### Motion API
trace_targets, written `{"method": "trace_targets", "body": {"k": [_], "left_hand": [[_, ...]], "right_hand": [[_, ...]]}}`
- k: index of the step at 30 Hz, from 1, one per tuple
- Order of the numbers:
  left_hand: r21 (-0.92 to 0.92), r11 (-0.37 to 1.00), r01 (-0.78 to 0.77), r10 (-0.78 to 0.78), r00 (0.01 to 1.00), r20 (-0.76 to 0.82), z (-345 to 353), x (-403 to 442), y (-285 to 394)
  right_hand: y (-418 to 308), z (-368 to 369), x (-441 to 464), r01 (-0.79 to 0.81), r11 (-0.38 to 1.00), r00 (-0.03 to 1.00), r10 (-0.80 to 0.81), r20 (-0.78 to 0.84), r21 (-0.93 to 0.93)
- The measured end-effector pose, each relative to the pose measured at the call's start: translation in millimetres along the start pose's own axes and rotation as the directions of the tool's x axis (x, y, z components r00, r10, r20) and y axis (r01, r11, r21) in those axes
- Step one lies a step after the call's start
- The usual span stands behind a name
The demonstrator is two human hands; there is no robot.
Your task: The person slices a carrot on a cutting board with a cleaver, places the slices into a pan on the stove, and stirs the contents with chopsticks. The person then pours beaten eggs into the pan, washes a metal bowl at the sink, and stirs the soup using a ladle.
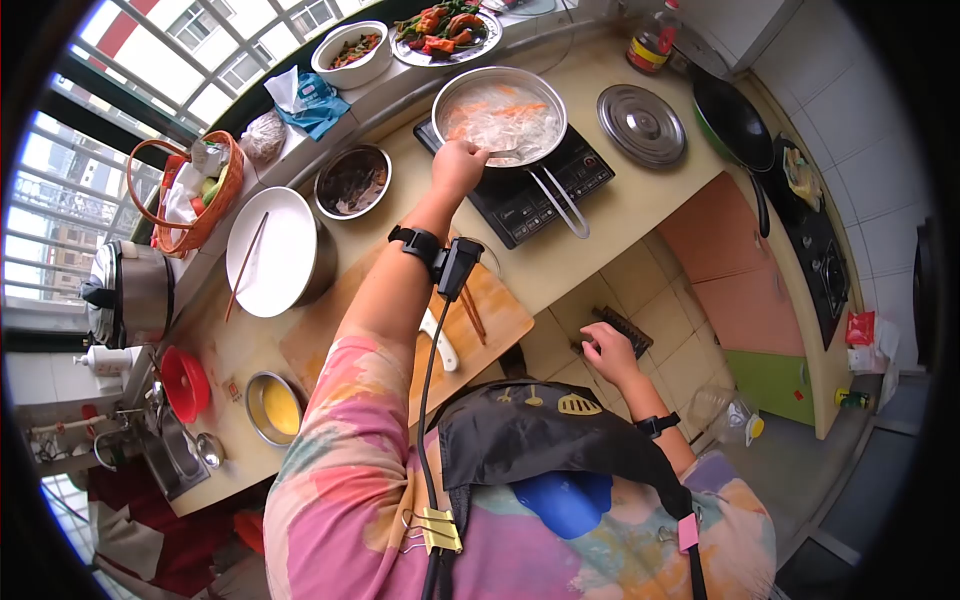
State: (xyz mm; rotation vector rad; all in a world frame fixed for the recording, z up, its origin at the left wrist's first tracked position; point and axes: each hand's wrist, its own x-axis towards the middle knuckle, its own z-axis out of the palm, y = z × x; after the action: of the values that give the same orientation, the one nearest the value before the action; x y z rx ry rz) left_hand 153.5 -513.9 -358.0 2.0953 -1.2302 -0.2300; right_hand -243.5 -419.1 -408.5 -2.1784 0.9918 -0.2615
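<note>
A steel saucepan (pixel 555 98) stands on a black induction cooker (pixel 590 178), its wire handle pointing towards me. Cloudy liquid with orange shreds and pale pieces (pixel 500 118) fills it. My left hand (pixel 459 170) is closed at the pan's near-left rim. A greyish edge shows by its fingertips over the liquid, but I cannot make out what the fingers hold. My right hand (pixel 608 352) hangs low over the floor by my side, fingers loosely bent and thumb apart, holding nothing. Below my left forearm lies a wooden cutting board (pixel 510 318) with a white-handled knife (pixel 446 352) and chopsticks (pixel 473 314).
Left are a white bowl (pixel 275 250) with a chopstick, a steel bowl of dark food (pixel 353 182), a bowl of yellow liquid (pixel 280 405), and a red basin (pixel 184 384). A lid (pixel 642 125) and wok (pixel 732 120) sit right. Dishes (pixel 447 32) line the sill.
</note>
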Motion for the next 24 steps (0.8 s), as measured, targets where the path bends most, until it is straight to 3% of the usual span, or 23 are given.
{"method": "trace_targets", "body": {"k": [2, 12, 14, 17, 23, 24], "left_hand": [[-0.104, 0.988, 0.116, -0.109, 0.992, 0.066, 0, 2, 2], [-0.157, 0.976, 0.150, -0.143, 0.988, 0.053, 14, 3, -3], [-0.233, 0.936, 0.263, -0.251, 0.965, 0.081, 18, 8, -6], [-0.204, 0.906, 0.372, -0.353, 0.927, 0.124, 15, 12, -5], [-0.355, 0.829, 0.431, -0.405, 0.902, 0.149, -2, 12, -17], [-0.325, 0.864, 0.385, -0.381, 0.921, 0.078, -6, 11, -21]], "right_hand": [[3, -2, 5, 0.007, 1.000, 1.000, -0.007, 0.023, -0.003], [23, -18, 20, 0.031, 0.999, 0.996, -0.029, 0.085, -0.019], [25, -20, 22, 0.054, 0.999, 0.996, -0.054, 0.074, 0.002], [25, -24, 25, 0.047, 0.999, 0.993, -0.046, 0.105, -0.015], [30, -27, 29, 0.070, 0.997, 0.991, -0.068, 0.117, -0.012], [30, -26, 29, 0.073, 0.997, 0.990, -0.071, 0.121, -0.012]]}}
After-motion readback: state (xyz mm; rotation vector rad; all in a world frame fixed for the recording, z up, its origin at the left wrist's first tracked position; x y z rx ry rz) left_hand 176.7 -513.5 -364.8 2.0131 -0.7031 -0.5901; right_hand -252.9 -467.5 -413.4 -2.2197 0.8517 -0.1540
